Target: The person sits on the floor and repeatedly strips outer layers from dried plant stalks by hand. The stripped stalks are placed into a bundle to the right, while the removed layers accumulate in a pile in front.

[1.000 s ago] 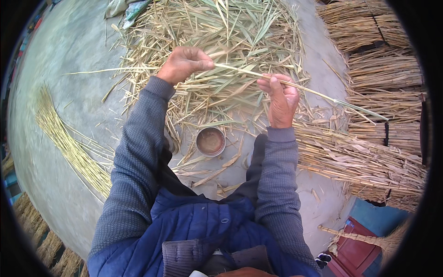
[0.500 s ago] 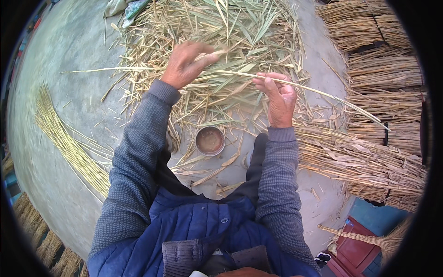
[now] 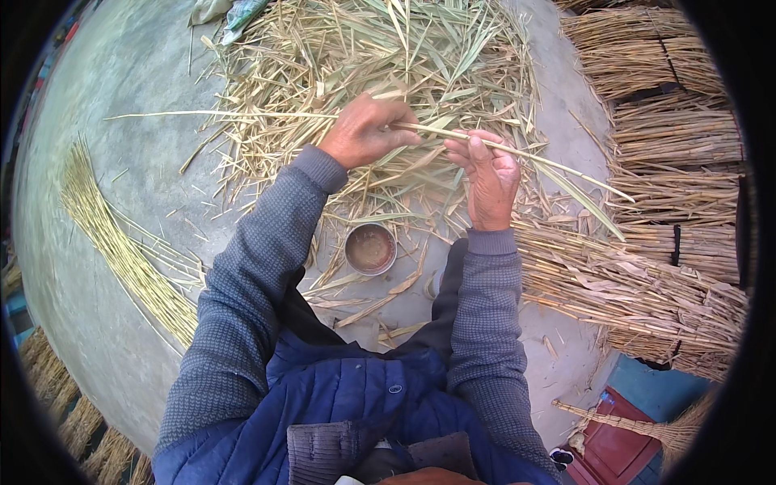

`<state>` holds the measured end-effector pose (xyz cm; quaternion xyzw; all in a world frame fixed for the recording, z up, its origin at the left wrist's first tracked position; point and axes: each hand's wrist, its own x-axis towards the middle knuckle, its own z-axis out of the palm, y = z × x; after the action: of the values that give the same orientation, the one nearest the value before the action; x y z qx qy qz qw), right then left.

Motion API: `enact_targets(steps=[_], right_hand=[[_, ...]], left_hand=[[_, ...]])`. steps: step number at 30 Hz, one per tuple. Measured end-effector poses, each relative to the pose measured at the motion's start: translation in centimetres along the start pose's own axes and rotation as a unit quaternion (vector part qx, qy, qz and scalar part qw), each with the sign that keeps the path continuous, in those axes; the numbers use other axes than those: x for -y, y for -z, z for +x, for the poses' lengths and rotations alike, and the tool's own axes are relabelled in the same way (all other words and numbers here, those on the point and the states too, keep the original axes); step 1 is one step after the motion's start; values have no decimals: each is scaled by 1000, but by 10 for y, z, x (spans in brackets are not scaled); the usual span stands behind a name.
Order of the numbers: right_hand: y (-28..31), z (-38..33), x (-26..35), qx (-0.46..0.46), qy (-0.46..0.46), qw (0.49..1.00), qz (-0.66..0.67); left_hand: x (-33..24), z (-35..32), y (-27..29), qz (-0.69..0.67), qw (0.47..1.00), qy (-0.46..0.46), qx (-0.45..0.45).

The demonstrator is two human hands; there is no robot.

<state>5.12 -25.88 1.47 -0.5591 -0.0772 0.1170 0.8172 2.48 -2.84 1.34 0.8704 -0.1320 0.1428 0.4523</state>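
A long, thin reed stalk (image 3: 570,169) stretches across the view in front of me, its thin tip far out to the left. My left hand (image 3: 368,132) is closed around its middle. A short way to the right, my right hand (image 3: 490,174) pinches the same stalk between thumb and fingers. A flat leaf strip (image 3: 584,200) trails from beside the right hand, below the stalk's thicker end. Beneath both hands spreads a heap of dry and greenish stripped leaves (image 3: 339,61).
Between my feet stands a small round metal bowl (image 3: 371,249). Stripped pale stalks (image 3: 121,242) lie bundled at left. On the right are a loose pile of unstripped reeds (image 3: 614,279) and tied bundles (image 3: 675,137). A hand broom (image 3: 638,422) lies by a dark red panel (image 3: 622,453).
My left hand has slid rightward along the stalk, closer to my right hand. The stalk's right end has drawn back a little, and a leaf strip now hangs apart from it.
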Motion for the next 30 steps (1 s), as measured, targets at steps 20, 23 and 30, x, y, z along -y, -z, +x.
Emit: enact_targets(steps=[20, 23, 30], right_hand=[[16, 1, -15, -64, 2, 998, 15], [22, 2, -12, -53, -13, 999, -2], [12, 0, -14, -45, -22, 999, 1]], left_hand=[[43, -12, 86, -273, 897, 209, -277], [52, -15, 99, -174, 922, 181, -294], [42, -9, 50, 189, 979, -10, -80]])
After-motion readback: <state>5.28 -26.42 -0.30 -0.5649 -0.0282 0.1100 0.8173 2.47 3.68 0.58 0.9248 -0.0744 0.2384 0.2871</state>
